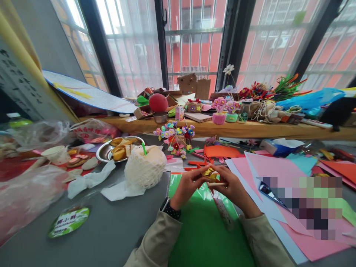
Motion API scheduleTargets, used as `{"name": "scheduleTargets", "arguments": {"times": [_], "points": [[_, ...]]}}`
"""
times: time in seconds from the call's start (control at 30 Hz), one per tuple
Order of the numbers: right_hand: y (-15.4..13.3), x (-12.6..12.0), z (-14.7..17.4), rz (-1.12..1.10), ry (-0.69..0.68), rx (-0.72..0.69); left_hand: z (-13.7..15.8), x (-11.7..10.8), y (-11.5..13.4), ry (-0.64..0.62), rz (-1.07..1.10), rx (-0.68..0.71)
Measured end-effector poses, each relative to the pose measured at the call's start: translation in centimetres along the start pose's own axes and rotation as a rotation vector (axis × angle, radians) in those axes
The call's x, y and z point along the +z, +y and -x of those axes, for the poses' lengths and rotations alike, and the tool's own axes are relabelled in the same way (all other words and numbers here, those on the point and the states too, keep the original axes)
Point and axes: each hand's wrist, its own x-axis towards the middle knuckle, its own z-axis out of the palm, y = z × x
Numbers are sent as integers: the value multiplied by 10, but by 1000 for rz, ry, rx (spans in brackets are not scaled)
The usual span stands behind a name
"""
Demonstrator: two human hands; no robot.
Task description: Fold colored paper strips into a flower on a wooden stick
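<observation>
My left hand and right hand meet in front of me, both pinching a small yellow folded piece between them, above the green folder. My right hand also grips a thin white stick, which lies just below the yellow piece. Under my hands, a clear patterned strip rests on the folder, its markings too blurred to read. Just beyond lie scraps of orange paper and a cluster of colourful fuzzy flowers. To my right, pink sheets overlap on the grey worktop, with a phone on them, partly masked by pixelation. To my left stands a fruit in a white foam net, a green straw poking from its top, and behind it a steel dish holds yellow-brown peels. Nearer me lies a green-and-white oval badge; its dark lettering seems to be Chinese, but I can't read it all. Farther back, a plastic bag carries red print I can't make out. At far left, a yellowish banner bears columns of dark characters, too smeared to read. On the wooden ledge by the windows, a red ball sits in a metal bowl near a little pink box whose print is too small.
</observation>
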Motion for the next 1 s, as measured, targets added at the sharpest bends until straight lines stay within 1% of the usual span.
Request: {"name": "scheduleTargets", "arguments": {"times": [0.23, 0.3, 0.43, 0.5, 0.6, 0.67, 0.8, 1.0], "points": [[0, 0, 1, 127, 55, -17, -1, -1, -2, -32, -106, 38], [1, 0, 1, 152, 79, -35, 0, -2, -2, -59, -85, 28], [5, 0, 2, 167, 111, -67, 0, -5, 2, -169, 47, -42], [5, 0, 2, 172, 118, -73, 0, -6, 5, -203, 88, -57], [6, 1, 3, 201, 109, -82, 0, -9, 6, -237, 81, -49], [6, 2, 4, 247, 96, -85, 0, -9, 5, -251, 17, -34], [8, 4, 4, 305, 100, -99, 0, -8, 1, -238, -145, 6], [6, 5, 3, 300, 155, -111, 0, -4, 0, -116, -272, 38]]}}
